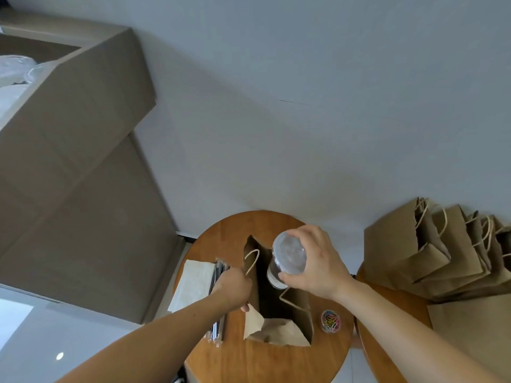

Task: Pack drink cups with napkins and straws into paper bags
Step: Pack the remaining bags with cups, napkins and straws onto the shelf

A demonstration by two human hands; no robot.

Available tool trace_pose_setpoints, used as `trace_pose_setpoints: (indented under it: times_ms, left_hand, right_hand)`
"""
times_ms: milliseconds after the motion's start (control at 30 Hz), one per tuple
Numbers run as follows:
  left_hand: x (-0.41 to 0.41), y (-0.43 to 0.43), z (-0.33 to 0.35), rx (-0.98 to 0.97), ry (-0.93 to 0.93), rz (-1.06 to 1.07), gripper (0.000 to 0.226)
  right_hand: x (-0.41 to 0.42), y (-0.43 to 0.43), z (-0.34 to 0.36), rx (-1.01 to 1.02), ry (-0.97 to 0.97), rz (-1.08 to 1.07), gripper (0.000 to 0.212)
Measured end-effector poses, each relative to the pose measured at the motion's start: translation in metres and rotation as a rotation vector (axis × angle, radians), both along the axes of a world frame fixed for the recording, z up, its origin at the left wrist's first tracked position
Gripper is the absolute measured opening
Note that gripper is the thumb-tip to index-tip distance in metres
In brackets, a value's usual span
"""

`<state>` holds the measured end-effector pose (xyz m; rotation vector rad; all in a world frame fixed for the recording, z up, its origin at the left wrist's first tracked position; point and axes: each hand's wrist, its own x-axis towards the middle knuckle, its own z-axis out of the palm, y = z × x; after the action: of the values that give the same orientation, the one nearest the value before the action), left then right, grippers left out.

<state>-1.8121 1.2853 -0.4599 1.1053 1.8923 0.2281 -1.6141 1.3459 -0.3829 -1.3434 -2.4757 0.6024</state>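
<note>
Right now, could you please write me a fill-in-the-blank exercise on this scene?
The right hand holds the clear lidded plastic cup over the open brown ___ bag.
The left hand grips the bag's rim on the round ___ table.
The small tub right of the bag holds coloured ___.
Missing: paper; wooden; paper clips.

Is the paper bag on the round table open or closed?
Open. The left hand holds one side of the paper bag, its dark mouth gapes, and the right hand holds the cup at it.
</note>
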Motion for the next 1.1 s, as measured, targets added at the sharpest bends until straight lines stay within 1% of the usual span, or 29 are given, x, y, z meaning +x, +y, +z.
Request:
trace_pose_setpoints:
  times_ms: [100, 167, 233, 400, 567, 667, 800, 933, 1000, 1100]
  left_hand:
    - [0.003, 0.001, -0.005, -0.033, 0.024, -0.092, 0.016]
    - [0.005, -0.002, -0.008, -0.039, 0.000, -0.094, 0.005]
    - [0.006, -0.003, -0.013, -0.014, -0.028, -0.065, 0.007]
    - [0.006, -0.010, -0.020, 0.075, -0.004, -0.037, 0.007]
    - [0.005, -0.020, -0.034, 0.076, 0.022, 0.038, 0.008]
    - [0.003, -0.027, -0.042, 0.081, 0.042, 0.060, 0.010]
    - [0.001, -0.031, -0.045, 0.104, 0.108, 0.002, 0.010]
    - [0.000, -0.033, -0.046, 0.116, 0.127, -0.041, 0.015]
    - [0.000, -0.032, -0.046, 0.123, 0.135, -0.050, 0.015]
    - [-0.001, -0.031, -0.045, 0.145, 0.130, -0.051, 0.015]
  right_hand:
    - [0.001, -0.002, -0.008, -0.053, -0.124, 0.145, 0.088]
    - [-0.005, -0.005, -0.020, -0.084, -0.212, 0.205, 0.090]
    - [-0.013, -0.010, -0.037, -0.115, -0.309, 0.231, 0.093]
    - [-0.028, -0.019, -0.081, -0.230, -0.499, 0.175, 0.098]
    - [-0.038, -0.016, -0.124, -0.336, -0.637, 0.068, 0.109]
    - [-0.043, -0.012, -0.144, -0.378, -0.668, 0.040, 0.104]
    - [-0.044, -0.016, -0.168, -0.415, -0.683, 0.038, 0.096]
    - [-0.046, -0.027, -0.184, -0.390, -0.634, 0.030, 0.085]
    - [-0.048, -0.030, -0.185, -0.373, -0.622, 0.035, 0.086]
    - [-0.045, -0.032, -0.183, -0.369, -0.620, 0.054, 0.096]
